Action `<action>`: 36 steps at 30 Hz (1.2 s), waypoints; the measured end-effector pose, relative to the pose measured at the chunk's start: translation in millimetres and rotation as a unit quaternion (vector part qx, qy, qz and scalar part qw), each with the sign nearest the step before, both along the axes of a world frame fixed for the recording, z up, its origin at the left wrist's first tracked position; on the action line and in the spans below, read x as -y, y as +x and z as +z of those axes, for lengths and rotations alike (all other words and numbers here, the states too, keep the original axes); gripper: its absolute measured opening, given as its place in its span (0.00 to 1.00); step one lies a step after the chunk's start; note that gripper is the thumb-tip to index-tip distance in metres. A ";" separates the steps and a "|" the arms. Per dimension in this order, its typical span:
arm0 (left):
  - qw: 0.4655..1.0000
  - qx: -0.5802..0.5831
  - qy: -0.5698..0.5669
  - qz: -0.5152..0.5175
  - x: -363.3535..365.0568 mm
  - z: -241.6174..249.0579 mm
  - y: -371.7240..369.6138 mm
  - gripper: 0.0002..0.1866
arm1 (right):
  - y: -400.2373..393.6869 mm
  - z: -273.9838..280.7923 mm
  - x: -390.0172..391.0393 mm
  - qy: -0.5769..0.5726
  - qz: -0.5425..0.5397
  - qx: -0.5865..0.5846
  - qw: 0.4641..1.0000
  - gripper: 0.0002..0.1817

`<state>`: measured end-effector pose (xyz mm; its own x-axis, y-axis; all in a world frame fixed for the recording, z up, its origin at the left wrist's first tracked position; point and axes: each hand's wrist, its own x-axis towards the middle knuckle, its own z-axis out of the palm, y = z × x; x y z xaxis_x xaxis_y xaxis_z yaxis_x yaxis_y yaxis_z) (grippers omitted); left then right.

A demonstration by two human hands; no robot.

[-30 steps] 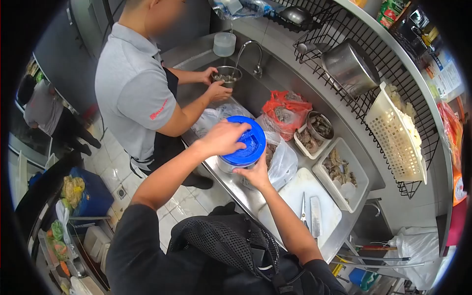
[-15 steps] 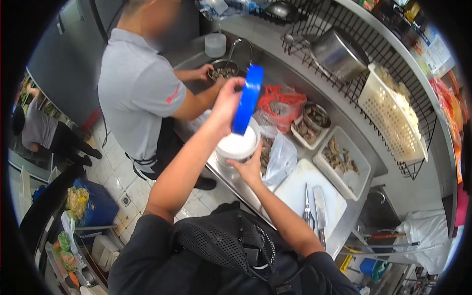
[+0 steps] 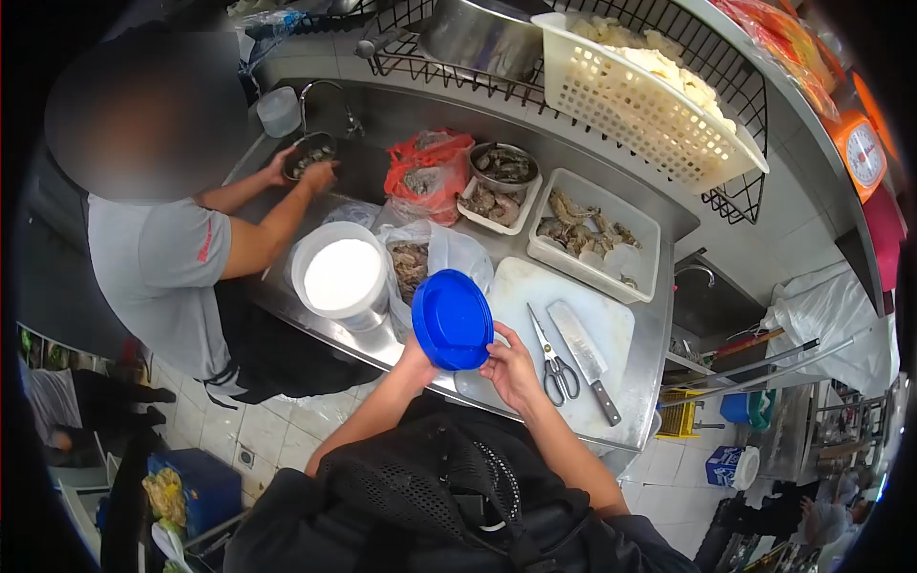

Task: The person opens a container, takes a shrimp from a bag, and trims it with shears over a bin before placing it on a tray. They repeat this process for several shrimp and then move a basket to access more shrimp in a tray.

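Observation:
A round blue lid [image 3: 453, 320], its hollow side facing up, is held in front of my body. My left hand [image 3: 416, 363] grips its lower left edge, partly hidden behind it. On the right edge, my right hand [image 3: 509, 367] pinches the rim. The white tub [image 3: 355, 301], open and filled with something white, stands on the metal counter to the left of the lid. Behind the lid lies a clear plastic bag [image 3: 460, 250] beside shellfish [image 3: 409, 265]. Scissors [image 3: 558, 371] and a cleaver [image 3: 579, 341] rest on the white cutting board [image 3: 513, 286] to the right.
A co-worker [image 3: 158, 239] at the left holds a bowl [image 3: 308, 156] by the tap. Farther back are a red bag [image 3: 425, 177], a metal bowl [image 3: 503, 165] and a tray of shrimp [image 3: 642, 277]. A white basket [image 3: 640, 105] is on the rack above.
The blue lid has come away from above the tub and down toward my body. My right hand has left the tub and taken the lid's edge. The view has shifted right.

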<state>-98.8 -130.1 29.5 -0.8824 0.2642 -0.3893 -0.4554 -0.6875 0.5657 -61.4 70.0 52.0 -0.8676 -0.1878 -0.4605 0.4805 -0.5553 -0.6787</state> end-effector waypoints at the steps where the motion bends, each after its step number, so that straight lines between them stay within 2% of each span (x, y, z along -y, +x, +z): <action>1: 0.999 0.009 -0.040 -0.009 -6.3 4.3 -5.6 0.22 | -6.3 1.2 -7.4 -0.018 -0.006 0.010 1.000 0.30; 2: 0.999 0.009 -0.039 -0.011 -12.0 9.6 -10.4 0.22 | -13.2 2.4 -13.7 -0.021 -0.010 0.021 1.000 0.32; 4: 0.953 -0.082 -0.284 -0.067 -17.9 49.6 -23.0 0.22 | -25.8 3.7 -32.1 -0.008 -0.038 0.004 0.999 0.32; 5: 0.950 -0.073 -0.296 -0.063 -15.0 38.1 -41.8 0.23 | -29.5 2.6 -41.5 0.006 -0.060 -0.012 0.998 0.32; 6: 0.921 -0.108 -0.373 -0.017 -15.8 41.0 -53.1 0.26 | -32.6 2.1 -53.2 0.021 -0.099 -0.014 0.995 0.31; 7: 0.793 -0.261 -0.541 0.096 -8.4 6.1 -65.5 0.27 | -36.0 1.6 -66.2 0.036 -0.134 -0.017 0.990 0.31; 9: 0.571 -0.288 -0.761 0.109 -3.3 -15.7 -64.4 0.27 | -40.2 -7.2 -94.8 0.073 -0.184 -0.026 0.980 0.30; 10: 0.570 -0.276 -0.765 0.114 -6.2 -17.6 -53.2 0.27 | -40.3 -12.7 -104.1 0.073 -0.170 -0.023 0.982 0.30; 12: 0.575 -0.277 -0.769 0.024 -21.5 -18.8 -39.1 0.24 | -46.6 -25.4 -116.2 0.126 -0.232 0.024 0.964 0.27; 13: 0.572 -0.273 -0.773 0.027 -28.1 -20.2 -35.5 0.24 | -51.0 -30.6 -117.9 0.122 -0.227 0.025 0.966 0.27; 15: 0.555 -0.344 -0.756 0.053 -43.3 -24.7 -27.9 0.24 | -56.8 -42.9 -119.8 0.168 -0.218 0.045 0.960 0.28; 16: 0.554 -0.341 -0.758 0.052 -52.4 -20.0 -22.0 0.24 | -59.2 -48.0 -121.5 0.184 -0.192 0.050 0.963 0.30; 17: 0.534 -0.370 -0.760 0.006 -62.8 -15.3 -16.4 0.25 | -60.3 -54.1 -120.5 0.185 -0.189 0.051 0.963 0.30; 18: 0.512 -0.399 -0.760 -0.039 -72.8 -9.6 -11.1 0.27 | -60.8 -59.5 -117.3 0.178 -0.200 0.025 0.963 0.31; 19: 0.514 -0.397 -0.760 -0.037 -81.3 -7.5 -6.3 0.27 | -60.4 -59.6 -113.5 0.170 -0.210 -0.001 0.963 0.33; 21: 0.504 -0.437 -0.737 -0.107 -92.9 -1.3 1.6 0.30 | -49.4 -52.6 -108.4 0.190 -0.235 -0.026 0.953 0.32; 22: 0.478 -0.452 -0.740 -0.140 -94.6 5.9 4.2 0.28 | -42.2 -49.7 -106.6 0.207 -0.260 -0.051 0.942 0.32; 23: 0.476 -0.452 -0.741 -0.139 -93.8 10.3 7.5 0.28 | -32.3 -46.0 -109.0 0.206 -0.260 -0.052 0.942 0.32; 25: 0.311 -0.456 -0.823 -0.135 -94.1 14.9 12.4 0.25 | -4.1 -46.5 -125.6 0.262 -0.165 -0.062 0.949 0.23; 26: 0.312 -0.456 -0.822 -0.136 -88.6 36.7 7.9 0.25 | 10.2 -51.2 -133.9 0.262 -0.166 -0.061 0.949 0.23; 28: 0.315 -0.356 -0.833 -0.283 -62.9 112.2 -17.1 0.17 | 42.1 -62.8 -150.0 0.506 -0.078 -0.158 0.845 0.14; 29: 0.314 -0.346 -0.846 -0.258 -48.0 137.2 -35.5 0.12 | 59.7 -62.2 -156.1 0.506 -0.081 -0.152 0.845 0.14; 30: 0.312 -0.336 -0.858 -0.231 -30.5 152.2 -58.0 0.09 | 76.8 -57.7 -161.3 0.604 -0.023 -0.182 0.776 0.13; 31: 0.287 -0.356 -0.873 -0.168 -10.7 151.4 -80.4 0.09 | 91.3 -53.1 -163.0 0.690 0.035 -0.210 0.692 0.13; 32: 0.261 -0.374 -0.884 -0.102 5.2 147.1 -102.7 0.09 | 105.5 -52.1 -162.6 0.690 0.032 -0.208 0.693 0.13; 34: 0.296 -0.314 -0.881 -0.194 18.0 137.2 -145.5 0.10 | 125.6 -50.7 -159.6 0.744 0.103 -0.225 0.621 0.15; 35: 0.296 -0.318 -0.880 -0.194 17.8 119.9 -159.5 0.10 | 130.0 -46.6 -154.8 0.745 0.100 -0.223 0.620 0.15; 36: 0.272 -0.310 -0.865 -0.287 17.5 96.6 -172.6 0.12 | 132.4 -41.7 -148.2 0.749 0.098 -0.212 0.620 0.15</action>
